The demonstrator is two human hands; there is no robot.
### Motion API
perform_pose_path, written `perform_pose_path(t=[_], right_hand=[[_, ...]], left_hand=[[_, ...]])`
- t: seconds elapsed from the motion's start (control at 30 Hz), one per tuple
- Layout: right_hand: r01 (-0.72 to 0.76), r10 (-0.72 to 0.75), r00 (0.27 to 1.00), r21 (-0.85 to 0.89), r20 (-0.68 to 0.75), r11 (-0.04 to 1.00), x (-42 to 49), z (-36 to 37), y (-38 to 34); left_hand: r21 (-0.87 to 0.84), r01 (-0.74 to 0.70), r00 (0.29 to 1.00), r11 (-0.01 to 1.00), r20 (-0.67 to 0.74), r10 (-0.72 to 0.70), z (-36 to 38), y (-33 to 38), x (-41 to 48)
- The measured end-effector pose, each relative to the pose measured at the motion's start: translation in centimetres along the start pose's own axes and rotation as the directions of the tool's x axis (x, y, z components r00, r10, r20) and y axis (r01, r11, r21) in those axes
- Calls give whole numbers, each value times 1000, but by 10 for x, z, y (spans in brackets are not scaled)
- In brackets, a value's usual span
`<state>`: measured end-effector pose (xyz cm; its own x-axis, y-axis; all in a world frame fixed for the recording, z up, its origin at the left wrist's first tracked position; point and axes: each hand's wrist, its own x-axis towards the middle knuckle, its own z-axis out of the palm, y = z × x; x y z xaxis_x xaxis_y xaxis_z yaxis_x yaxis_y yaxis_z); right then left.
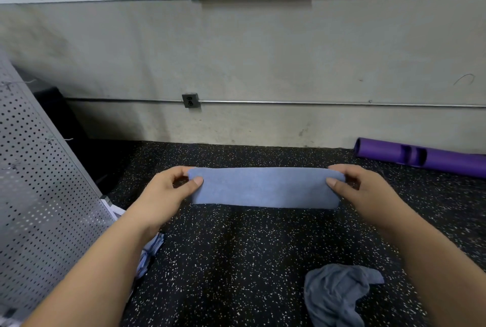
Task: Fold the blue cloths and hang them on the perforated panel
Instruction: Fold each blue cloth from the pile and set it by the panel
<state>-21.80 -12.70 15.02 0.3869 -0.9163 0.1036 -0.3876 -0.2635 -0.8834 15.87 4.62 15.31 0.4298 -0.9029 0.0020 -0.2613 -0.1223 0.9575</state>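
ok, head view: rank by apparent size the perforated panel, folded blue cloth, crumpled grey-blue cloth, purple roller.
1. perforated panel, largest, cropped at the frame edge
2. folded blue cloth
3. crumpled grey-blue cloth, close to the folded one; nearer the camera, so unsure
4. purple roller, partly out of frame

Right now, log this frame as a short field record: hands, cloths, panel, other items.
left hand: pinching left end of folded blue cloth
right hand: pinching its right end
cloth state: folded into a long strip, held taut
crumpled cloth: unfolded, on the floor, lower right
perforated panel: at left, leaning
purple roller: by the wall, right
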Motion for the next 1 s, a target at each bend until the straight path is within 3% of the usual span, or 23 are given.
perform_pose_path(t=[0.1, 0.2, 0.43, 0.63, 0.7, 0.77, 0.87, 1.0], right_hand=[[-103, 86, 993, 231, 84, 967, -1, 4, -2], [-172, 154, 985, 310, 81, 935, -1, 10, -2], [-127, 139, 990, 279, -23, 952, -2, 15, -5], [-161, 140, 986, 354, 86, 921, -3, 12, -5], [-128, 132, 991, 351, 14, 928, -2, 10, -5], [-82, 116, 987, 282, -107, 956, 0, 12, -6], [-8, 47, 977, 184, -209, 983, -1, 16, -11], [159, -116, 974, 223, -194, 962, -6, 21, -35]], left_hand=[[-118, 45, 996, 992, 78, -36, 1, 0, -1], [-146, 67, 996, 987, 69, -57, 8, 1, -2], [-160, -13, 997, 987, -75, 1, 15, 6, -2], [-240, 17, 1000, 971, 15, -14, 11, 7, -3], [-220, -27, 1000, 975, -7, 26, 8, 7, -3], [-153, -77, 997, 985, -31, 73, 11, 5, -2], [158, -130, 991, 979, -2, 132, 15, -9, 4], [470, -108, 981, 876, 193, 17, 13, -29, 9]])
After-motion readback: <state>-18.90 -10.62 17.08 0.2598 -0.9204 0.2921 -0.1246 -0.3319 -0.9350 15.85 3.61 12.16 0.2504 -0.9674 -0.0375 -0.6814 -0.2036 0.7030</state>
